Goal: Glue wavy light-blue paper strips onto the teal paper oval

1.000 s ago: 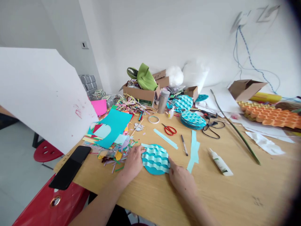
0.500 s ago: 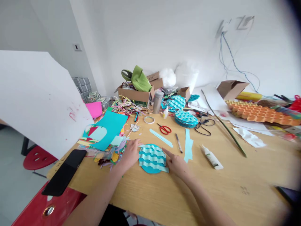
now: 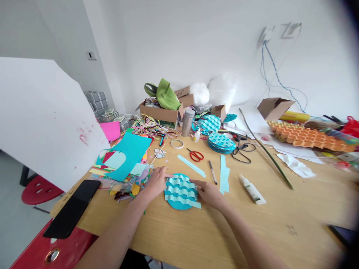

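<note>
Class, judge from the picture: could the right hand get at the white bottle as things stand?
Probably yes. The right hand is at the blue disc, and nothing tall seems to stand between it and the white bottle, only flat paper strips.

A turquoise disc [image 3: 179,206] lies flat on the worktop [image 3: 196,235], nearer the front edge than the back edge. Pale aqua strips [image 3: 181,191] cross it from side to side in roughly parallel rows, rippling up in small waves, with bands of darker disc between. The strip closest to the front edge has 1 flatter end jutting past the disc's right rim. Below it, a crescent of disc is bare.
</note>
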`<action>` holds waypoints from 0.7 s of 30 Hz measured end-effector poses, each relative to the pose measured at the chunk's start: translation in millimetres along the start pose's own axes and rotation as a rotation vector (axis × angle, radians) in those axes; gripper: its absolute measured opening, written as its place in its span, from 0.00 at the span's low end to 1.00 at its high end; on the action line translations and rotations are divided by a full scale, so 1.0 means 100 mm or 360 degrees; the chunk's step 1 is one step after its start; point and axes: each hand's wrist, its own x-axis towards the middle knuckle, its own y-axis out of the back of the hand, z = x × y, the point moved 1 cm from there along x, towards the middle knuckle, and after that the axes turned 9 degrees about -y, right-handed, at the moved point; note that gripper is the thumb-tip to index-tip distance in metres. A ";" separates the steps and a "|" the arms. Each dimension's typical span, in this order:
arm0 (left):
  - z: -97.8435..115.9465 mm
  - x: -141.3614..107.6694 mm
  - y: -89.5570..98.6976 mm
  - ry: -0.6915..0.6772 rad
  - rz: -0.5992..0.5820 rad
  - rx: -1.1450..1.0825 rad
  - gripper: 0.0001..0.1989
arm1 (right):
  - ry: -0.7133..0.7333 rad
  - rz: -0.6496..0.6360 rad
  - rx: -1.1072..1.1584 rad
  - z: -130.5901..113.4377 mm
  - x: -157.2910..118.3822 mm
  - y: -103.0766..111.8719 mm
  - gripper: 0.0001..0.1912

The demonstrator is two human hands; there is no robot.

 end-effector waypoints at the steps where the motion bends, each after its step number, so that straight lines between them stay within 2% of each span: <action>1: -0.01 0.01 0.00 0.0002 0.0000 -0.0013 0.31 | -0.0003 -0.0038 0.0062 0.00 0.01 0.02 0.29; 9: 0.02 0.08 0.02 -0.0031 0.0055 -0.0156 0.31 | -0.0044 -0.0374 0.0361 0.02 0.08 0.13 0.27; 12: 0.02 0.12 0.02 -0.0047 0.0086 -0.0235 0.33 | 0.0015 -0.0095 0.0174 -0.01 0.24 0.26 0.24; 14: 0.01 0.13 0.01 -0.0050 0.0130 -0.0280 0.33 | -0.0026 0.0150 0.0016 -0.06 0.44 0.37 0.22; 16: -0.01 0.12 0.00 -0.0044 0.0207 -0.0304 0.32 | -0.0076 0.0294 -0.0104 -0.12 0.67 0.45 0.20; 19: -0.04 0.08 -0.01 -0.0035 0.0335 -0.0300 0.33 | -0.0146 0.0386 -0.0302 -0.20 0.99 0.50 0.15; 21: -0.06 0.04 -0.02 -0.0047 0.0412 -0.0273 0.35 | -0.0186 0.0388 -0.0422 -0.24 1.16 0.47 0.16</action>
